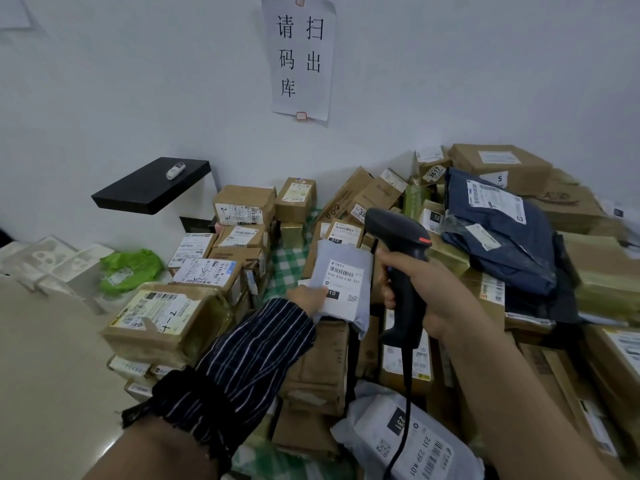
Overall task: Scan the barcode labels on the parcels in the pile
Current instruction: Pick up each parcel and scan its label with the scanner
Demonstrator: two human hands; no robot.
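Observation:
My left hand [309,299], in a dark striped sleeve, holds a grey mailer bag [341,261] upright over the pile, thumb on its lower left corner. The bag's white barcode label [344,277] faces me. My right hand [420,289] grips the handle of a black corded barcode scanner [398,237], just right of the bag. The scanner's head sits level with the bag's top and points away from me. Around and below lies the parcel pile [450,306] of brown cartons and plastic bags.
A black shelf [149,188] with a small white object juts from the wall at left. Labelled cartons [166,320] stack left of my arm; a dark blue bag [502,233] lies at right, a grey mailer [408,441] below. Green bag [130,268] and white foam sit far left.

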